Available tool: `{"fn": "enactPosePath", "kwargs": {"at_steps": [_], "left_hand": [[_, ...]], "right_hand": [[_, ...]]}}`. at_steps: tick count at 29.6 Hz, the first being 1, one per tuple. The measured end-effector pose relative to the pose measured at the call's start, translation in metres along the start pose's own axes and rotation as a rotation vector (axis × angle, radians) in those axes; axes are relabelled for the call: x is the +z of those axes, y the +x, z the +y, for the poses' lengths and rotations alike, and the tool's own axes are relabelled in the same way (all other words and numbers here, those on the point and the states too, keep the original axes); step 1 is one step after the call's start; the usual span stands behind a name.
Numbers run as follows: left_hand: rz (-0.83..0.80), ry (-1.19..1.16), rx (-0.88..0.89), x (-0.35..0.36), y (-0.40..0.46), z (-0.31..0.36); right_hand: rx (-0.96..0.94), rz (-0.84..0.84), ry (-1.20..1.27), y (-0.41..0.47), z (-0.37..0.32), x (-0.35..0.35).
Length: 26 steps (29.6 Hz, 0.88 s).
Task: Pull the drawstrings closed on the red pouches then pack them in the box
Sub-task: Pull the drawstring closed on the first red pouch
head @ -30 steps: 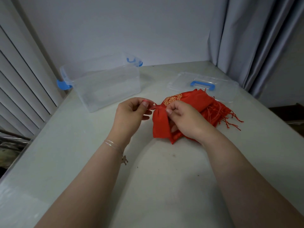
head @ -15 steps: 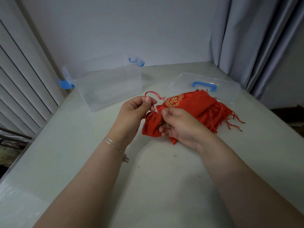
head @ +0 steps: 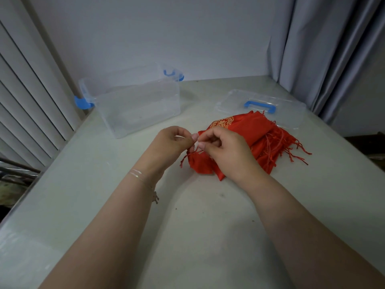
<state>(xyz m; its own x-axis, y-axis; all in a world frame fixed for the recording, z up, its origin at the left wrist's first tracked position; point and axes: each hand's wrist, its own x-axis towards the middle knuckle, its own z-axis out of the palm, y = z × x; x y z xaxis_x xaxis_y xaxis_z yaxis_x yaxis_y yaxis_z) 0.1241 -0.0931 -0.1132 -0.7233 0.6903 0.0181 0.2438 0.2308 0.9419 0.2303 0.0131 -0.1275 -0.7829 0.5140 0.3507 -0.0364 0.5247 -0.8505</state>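
Both the left hand (head: 173, 140) and right hand (head: 226, 150) pinch the thin cord (head: 184, 158) of a soft, light red pouch (head: 201, 165), which looks best held at its gathered neck.

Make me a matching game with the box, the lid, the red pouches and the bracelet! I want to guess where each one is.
Things:
1. clear box
2. lid
3. red pouches
4. bracelet

Places:
A. on the left wrist
B. lying flat at the far right of the table, blue handle up
C. standing open at the far left of the table, nothing inside
D. piled on the table just in front of the lid

Pairs: 1-C, 2-B, 3-D, 4-A
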Motion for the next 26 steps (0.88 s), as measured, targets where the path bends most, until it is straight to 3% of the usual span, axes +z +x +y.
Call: {"fn": "enactPosePath", "kwargs": {"at_steps": [5,9,15,17,20,26], "left_hand": [[-0.248,0.129,0.015,-0.01,-0.004,-0.001],[-0.44,0.053,0.002,-0.012,-0.006,0.001],[-0.27,0.042,0.007,-0.004,-0.007,0.003],[-0.26,-0.034,0.011,-0.005,-0.007,0.005],[-0.244,-0.055,0.015,-0.008,-0.007,0.01],[-0.213,-0.074,0.017,-0.012,-0.007,0.009]], "right_hand": [[-0.088,0.027,0.049,-0.001,-0.002,0.0],[-0.198,-0.001,-0.032,0.0,-0.001,0.0],[-0.184,-0.004,0.034,0.001,0.002,0.007],[-0.082,-0.084,0.129,0.003,0.004,0.003],[-0.011,-0.225,0.072,0.006,0.009,-0.005],[0.03,-0.266,0.072,0.009,0.008,-0.017]]}}
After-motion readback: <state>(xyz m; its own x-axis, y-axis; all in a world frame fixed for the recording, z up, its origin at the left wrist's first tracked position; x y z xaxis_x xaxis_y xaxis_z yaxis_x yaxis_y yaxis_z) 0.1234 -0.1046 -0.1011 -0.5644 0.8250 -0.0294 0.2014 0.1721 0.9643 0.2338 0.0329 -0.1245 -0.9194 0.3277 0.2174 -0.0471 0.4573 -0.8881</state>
